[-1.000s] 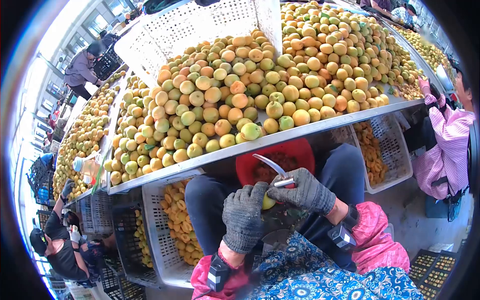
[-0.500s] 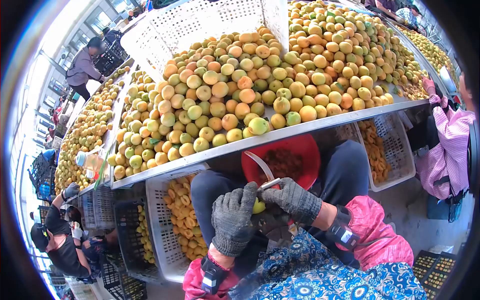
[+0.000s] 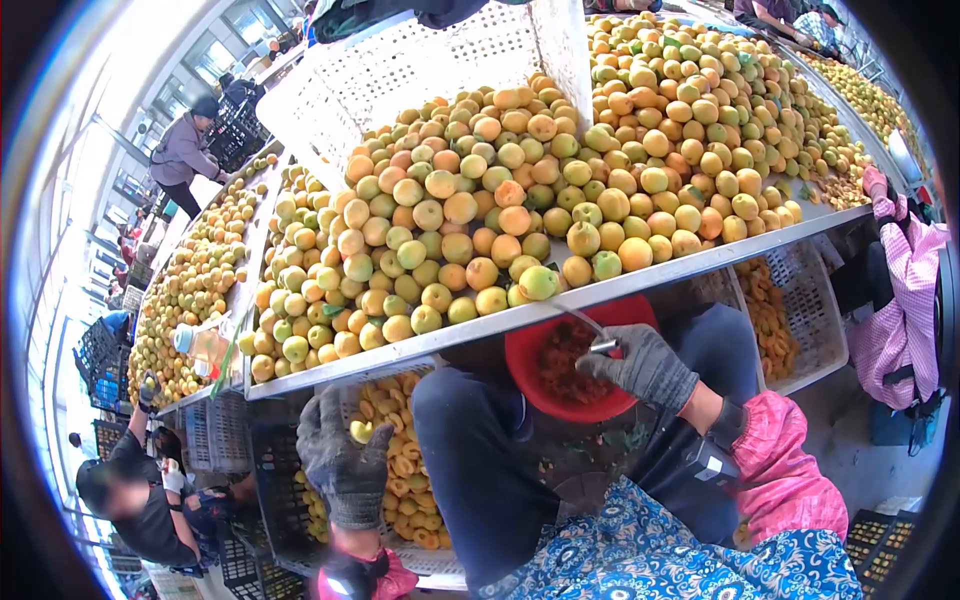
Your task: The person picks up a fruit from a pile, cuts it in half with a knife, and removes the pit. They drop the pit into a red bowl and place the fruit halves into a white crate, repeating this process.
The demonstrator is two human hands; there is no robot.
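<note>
My left hand (image 3: pixel 343 465), in a grey knit glove, is over the white crate (image 3: pixel 440 568) of halved yellow fruit at the lower left. A small yellow fruit piece (image 3: pixel 361 431) shows at its thumb and fingers. My right hand (image 3: pixel 650 372), also gloved, grips a curved knife (image 3: pixel 582 319) by its handle above the red bowl (image 3: pixel 522 360). Reddish-brown bits lie inside that bowl, between my knees. Beyond my hands, whole yellow-orange fruit (image 3: pixel 428 214) is heaped on the metal-edged table (image 3: pixel 560 303).
Another crate of halves (image 3: pixel 825 345) stands at the right, near a person in a pink checked sleeve (image 3: pixel 905 300). A person in black (image 3: pixel 140 500) is at the lower left. A white perforated crate (image 3: pixel 440 70) leans on the heap.
My hands have moved apart. The left went left to the crate with a fruit piece, and the right went right and up with the knife. The view has shifted slightly.
</note>
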